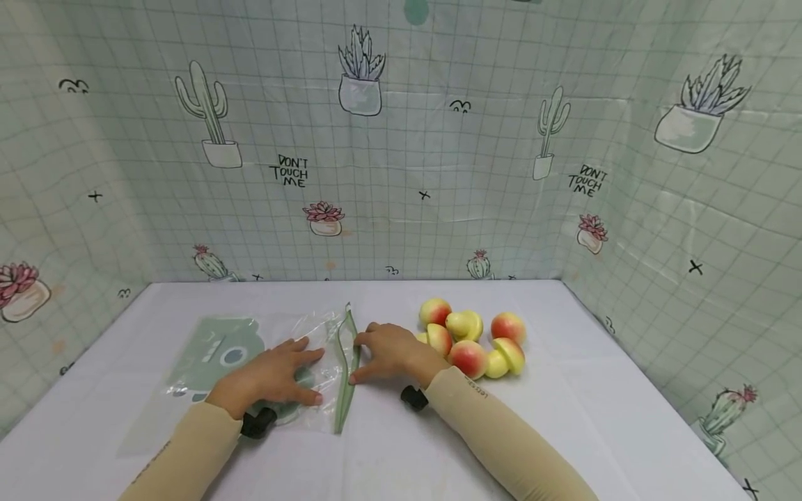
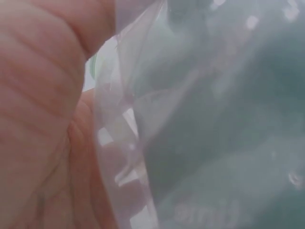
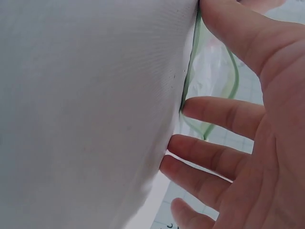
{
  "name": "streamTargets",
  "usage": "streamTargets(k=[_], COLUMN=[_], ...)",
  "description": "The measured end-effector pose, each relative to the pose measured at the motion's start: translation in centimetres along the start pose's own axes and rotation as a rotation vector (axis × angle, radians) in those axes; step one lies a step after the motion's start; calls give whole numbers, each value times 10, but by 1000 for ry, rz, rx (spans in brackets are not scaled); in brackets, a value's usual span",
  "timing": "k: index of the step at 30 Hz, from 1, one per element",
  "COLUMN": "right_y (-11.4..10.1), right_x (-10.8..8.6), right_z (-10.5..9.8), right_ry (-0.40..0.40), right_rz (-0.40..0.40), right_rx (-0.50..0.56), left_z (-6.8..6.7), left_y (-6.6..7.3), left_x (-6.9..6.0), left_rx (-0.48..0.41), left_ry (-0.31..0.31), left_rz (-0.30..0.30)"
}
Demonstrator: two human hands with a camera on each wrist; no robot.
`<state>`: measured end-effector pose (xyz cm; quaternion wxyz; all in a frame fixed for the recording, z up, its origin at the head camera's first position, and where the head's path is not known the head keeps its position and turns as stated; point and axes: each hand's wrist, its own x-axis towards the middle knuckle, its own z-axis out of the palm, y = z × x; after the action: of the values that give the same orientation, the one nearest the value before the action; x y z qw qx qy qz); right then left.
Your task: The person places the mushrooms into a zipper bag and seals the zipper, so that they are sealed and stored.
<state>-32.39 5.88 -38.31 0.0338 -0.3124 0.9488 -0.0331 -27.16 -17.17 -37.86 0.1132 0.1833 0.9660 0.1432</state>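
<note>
White table [image 1: 564, 431] | bag [image 1: 213, 348]: long axis left-right, mouth [image 1: 344, 400] facing right hand [image 1: 391, 353]

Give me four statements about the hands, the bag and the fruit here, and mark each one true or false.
1. The fruit lies to the right of the clear bag. True.
2. The right hand grips a piece of fruit. False: the right hand touches the bag's green edge.
3. The left hand rests on the clear bag. True.
4. All the fruit is inside the bag. False: it lies outside, on the white table.
</note>
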Motion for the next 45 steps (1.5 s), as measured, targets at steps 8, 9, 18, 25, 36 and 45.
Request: streamTargets(k=[8, 9, 18, 25, 36, 45], right_y=[0, 0, -2, -3, -2, -4], right_x=[1, 1, 0, 1, 3, 2], right_z=[3, 2, 0, -1, 0, -1], right_ry=[1, -1, -4, -19, -32, -33], right_rz=[33, 36, 45, 73, 75, 76], right_rx=[-2, 1, 25, 52, 66, 73], left_z=[1, 1, -2, -4, -8, -4], left_y=[-5, -6, -13, -9, 4, 5], left_x=[0, 0, -8, -4, 8, 11], left_rx=[1, 1, -40, -40, -15, -56], left_ry=[13, 16, 31, 31, 72, 98], left_rz=[30, 35, 44, 51, 15, 89])
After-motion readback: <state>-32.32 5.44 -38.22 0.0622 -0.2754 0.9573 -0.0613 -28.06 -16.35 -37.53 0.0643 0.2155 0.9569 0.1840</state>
